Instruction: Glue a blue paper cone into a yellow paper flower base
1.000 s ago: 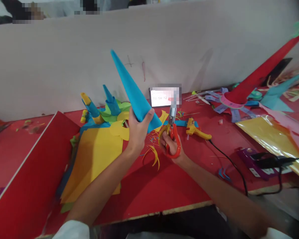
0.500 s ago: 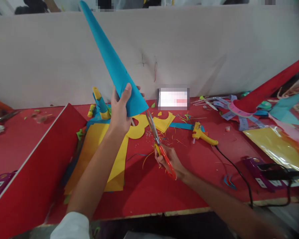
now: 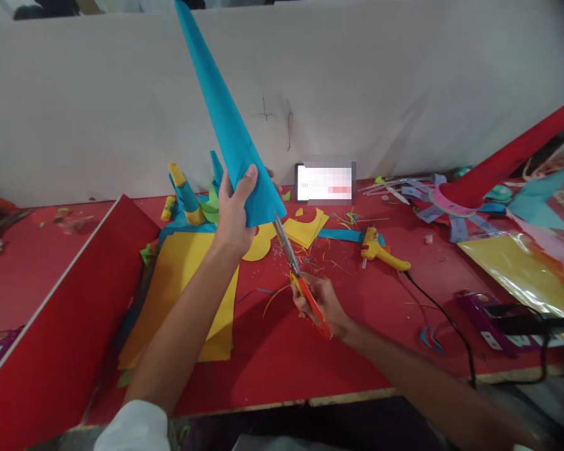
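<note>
My left hand (image 3: 235, 210) is closed round the wide end of a tall blue paper cone (image 3: 220, 116), holding it tip-up and tilted left above the red table (image 3: 272, 351). My right hand (image 3: 322, 304) grips red-handled scissors (image 3: 298, 275), whose blades point up-left and touch the cone's lower rim. Under my left forearm lie yellow paper sheets (image 3: 181, 294), with thin paper trimmings scattered beside the scissors.
A yellow glue gun (image 3: 380, 250) with a black cord lies to the right. A phone (image 3: 326, 183) leans on the white partition. Small blue and yellow cones (image 3: 188, 197) stand at the back. A long red cone (image 3: 507, 156), coloured sheets and a purple power strip (image 3: 493, 316) fill the right side.
My left hand raised the blue cone and tipped it more upright. My right hand swung the scissors from pointing up to pointing up-left, bringing the blades to the cone's rim.
</note>
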A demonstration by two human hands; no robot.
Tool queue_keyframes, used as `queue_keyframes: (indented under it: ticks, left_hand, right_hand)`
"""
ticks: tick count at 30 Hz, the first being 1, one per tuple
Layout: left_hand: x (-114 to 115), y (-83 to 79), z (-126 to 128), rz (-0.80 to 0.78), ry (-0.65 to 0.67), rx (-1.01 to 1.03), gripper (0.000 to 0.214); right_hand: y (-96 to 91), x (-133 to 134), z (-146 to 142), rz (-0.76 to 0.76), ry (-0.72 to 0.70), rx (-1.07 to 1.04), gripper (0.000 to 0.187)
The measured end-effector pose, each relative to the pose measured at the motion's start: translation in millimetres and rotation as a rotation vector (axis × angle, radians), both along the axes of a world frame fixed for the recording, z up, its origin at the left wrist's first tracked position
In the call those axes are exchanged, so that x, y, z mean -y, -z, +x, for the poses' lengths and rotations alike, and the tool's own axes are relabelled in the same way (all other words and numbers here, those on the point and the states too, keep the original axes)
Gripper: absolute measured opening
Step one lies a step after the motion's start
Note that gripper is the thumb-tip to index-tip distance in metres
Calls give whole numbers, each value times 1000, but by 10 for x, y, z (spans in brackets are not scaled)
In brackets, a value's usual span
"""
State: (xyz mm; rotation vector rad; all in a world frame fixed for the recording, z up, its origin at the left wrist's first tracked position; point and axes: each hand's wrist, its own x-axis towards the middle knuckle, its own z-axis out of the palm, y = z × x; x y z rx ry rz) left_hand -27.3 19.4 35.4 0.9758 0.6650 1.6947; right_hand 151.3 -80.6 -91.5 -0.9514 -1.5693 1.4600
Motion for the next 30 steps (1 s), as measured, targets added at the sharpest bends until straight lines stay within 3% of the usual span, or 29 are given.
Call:
queue_keyframes:
  ticks: [11,19,30]
  left_hand:
    - [43,-15,10,-34,-48,3,50]
    - [74,-104,-49,1,-162,-56,37]
    - [134,-98,44,-33,-262,-166,40]
  right_hand:
    - [66,-22,-13,-57,49,80,64]
    - [57,-28,-52,70,-66,-2,75]
    - [-6,-25,-5,105,-41,94,77]
